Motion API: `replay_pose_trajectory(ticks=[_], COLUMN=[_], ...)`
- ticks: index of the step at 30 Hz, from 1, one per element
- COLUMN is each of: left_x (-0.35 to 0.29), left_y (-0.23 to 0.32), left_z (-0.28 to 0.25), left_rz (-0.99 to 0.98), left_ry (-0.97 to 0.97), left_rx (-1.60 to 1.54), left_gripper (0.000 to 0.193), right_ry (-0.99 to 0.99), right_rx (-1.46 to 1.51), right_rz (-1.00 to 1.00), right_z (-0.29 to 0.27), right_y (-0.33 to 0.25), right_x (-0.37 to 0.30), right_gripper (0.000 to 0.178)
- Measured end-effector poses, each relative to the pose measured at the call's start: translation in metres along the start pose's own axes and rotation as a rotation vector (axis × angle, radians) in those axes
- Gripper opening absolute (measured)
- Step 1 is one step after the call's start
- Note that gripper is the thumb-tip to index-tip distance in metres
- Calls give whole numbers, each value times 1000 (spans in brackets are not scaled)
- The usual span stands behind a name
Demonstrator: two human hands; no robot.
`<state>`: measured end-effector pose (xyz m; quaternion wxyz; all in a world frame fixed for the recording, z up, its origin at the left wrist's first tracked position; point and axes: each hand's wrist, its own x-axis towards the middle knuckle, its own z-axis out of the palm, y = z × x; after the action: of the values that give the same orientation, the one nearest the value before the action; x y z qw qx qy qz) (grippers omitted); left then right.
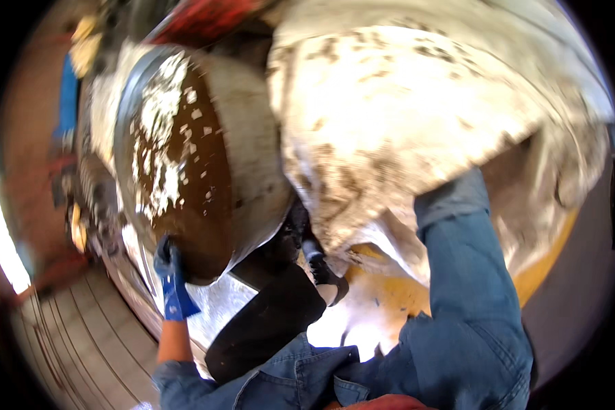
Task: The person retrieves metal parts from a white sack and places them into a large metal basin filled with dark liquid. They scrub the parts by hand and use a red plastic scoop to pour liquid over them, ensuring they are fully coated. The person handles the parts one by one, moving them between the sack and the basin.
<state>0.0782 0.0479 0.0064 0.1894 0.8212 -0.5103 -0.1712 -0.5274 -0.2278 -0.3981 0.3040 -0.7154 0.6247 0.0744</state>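
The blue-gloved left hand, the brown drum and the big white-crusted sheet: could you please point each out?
Left hand (pixel 171 283): head view, on the blue glove's back.
Brown drum (pixel 198 171): head view, on its flaking brown face.
White-crusted sheet (pixel 396 116): head view, on its pale middle.

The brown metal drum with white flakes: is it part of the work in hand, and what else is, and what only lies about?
In hand:
- brown metal drum with white flakes, gripped at its lower rim
- left hand in a blue glove
- large pale, stained bulky mass; the right arm's denim sleeve reaches under it, hand hidden

Lying about:
- ribbed grey floor
- yellow surface
- red object at the top
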Motion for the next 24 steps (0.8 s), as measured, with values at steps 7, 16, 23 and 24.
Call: replay_pose_trajectory(ticks=[7,16,23,24], left_x=[20,5,5,7], left_y=[77,98,93,88], left_z=[39,33,32,37], left_rz=[-74,-104,-15,-14], left_ry=[150,258,379,400], left_rx=[67,217,195,164], left_gripper=[42,38,36,34], right_ry=[-12,-103,-521,-578], right_rx=[-42,600,1189,1186], right_rz=[41,52,45,35], right_z=[-3,-117,-258,-275], right_y=[53,75,16,-1], right_x=[4,-64,-205,-225], right_gripper=[27,31,34,34])
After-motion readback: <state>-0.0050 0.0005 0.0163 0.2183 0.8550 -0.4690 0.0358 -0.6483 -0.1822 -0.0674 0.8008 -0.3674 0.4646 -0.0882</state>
